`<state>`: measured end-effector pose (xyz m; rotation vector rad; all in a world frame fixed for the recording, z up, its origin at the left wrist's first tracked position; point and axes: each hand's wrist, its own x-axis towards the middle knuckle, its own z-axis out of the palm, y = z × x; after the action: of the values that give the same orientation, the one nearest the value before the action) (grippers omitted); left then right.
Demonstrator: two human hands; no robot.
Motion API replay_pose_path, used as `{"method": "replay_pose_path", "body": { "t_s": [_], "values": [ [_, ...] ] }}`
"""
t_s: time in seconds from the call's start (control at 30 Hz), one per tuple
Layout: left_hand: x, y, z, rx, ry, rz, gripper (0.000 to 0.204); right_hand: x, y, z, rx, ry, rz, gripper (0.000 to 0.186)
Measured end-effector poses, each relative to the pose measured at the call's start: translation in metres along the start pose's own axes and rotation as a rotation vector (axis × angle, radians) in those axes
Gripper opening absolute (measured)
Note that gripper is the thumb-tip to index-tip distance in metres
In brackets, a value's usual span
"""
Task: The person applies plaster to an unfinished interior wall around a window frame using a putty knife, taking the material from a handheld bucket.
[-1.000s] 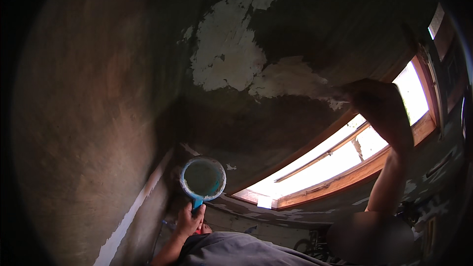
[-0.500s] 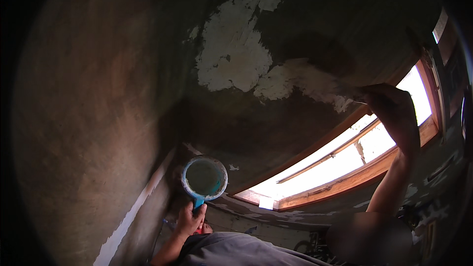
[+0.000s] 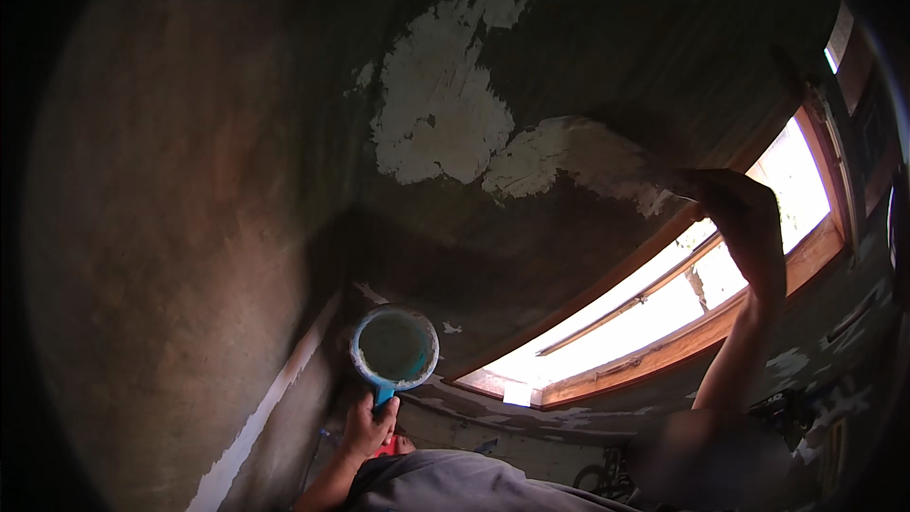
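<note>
Left of the wooden-framed window [image 3: 654, 315], a person's left hand [image 3: 366, 429] grips the handle [image 3: 384, 396] of a blue dipper [image 3: 421, 361], probably light, stiff plastic, steadiest held there; across the window's edge, the right hand [image 3: 749, 213] bends toward pale plaster [image 3: 592, 156], its grip too dark to tell.

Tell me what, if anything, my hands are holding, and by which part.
Left hand: the round blue plastic-looking dipper, by its handle. Right hand: too dark to tell whether it holds anything.
</note>
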<state>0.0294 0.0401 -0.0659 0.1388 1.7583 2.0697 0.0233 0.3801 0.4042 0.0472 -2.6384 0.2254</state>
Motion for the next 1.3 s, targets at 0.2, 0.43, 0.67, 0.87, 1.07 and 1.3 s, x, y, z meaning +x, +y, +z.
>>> {"method": "replay_pose_path", "body": {
  "t_s": [0.2, 0.43, 0.67, 0.87, 1.07, 1.3],
  "values": [
    [0.004, 0.005, 0.004, 0.005, -0.022, 0.001, 0.031, -0.032, 0.051, 0.017, -0.014, 0.157, -0.047, 0.023],
    [0.003, 0.007, 0.002, 0.014, -0.057, -0.018, 0.029, -0.067, 0.05, 0.115, 0.404, 0.309, 0.247, 0.021],
    [0.001, 0.004, 0.0, 0.009, -0.035, -0.067, 0.031, -0.122, 0.089, 0.144, 0.663, 0.549, 0.294, 0.023],
    [0.001, 0.014, 0.001, 0.022, -0.064, -0.062, 0.029, -0.097, 0.039, 0.166, 0.74, 0.491, 0.232, 0.023],
    [0.002, 0.019, 0.008, 0.034, -0.058, -0.06, 0.029, -0.071, 0.017, 0.157, 0.526, 0.512, 0.192, 0.022],
    [0.001, 0.001, 0.006, 0.014, -0.066, -0.025, 0.032, -0.129, 0.063, 0.166, 0.703, 0.603, 0.265, 0.024]
  ]
}}
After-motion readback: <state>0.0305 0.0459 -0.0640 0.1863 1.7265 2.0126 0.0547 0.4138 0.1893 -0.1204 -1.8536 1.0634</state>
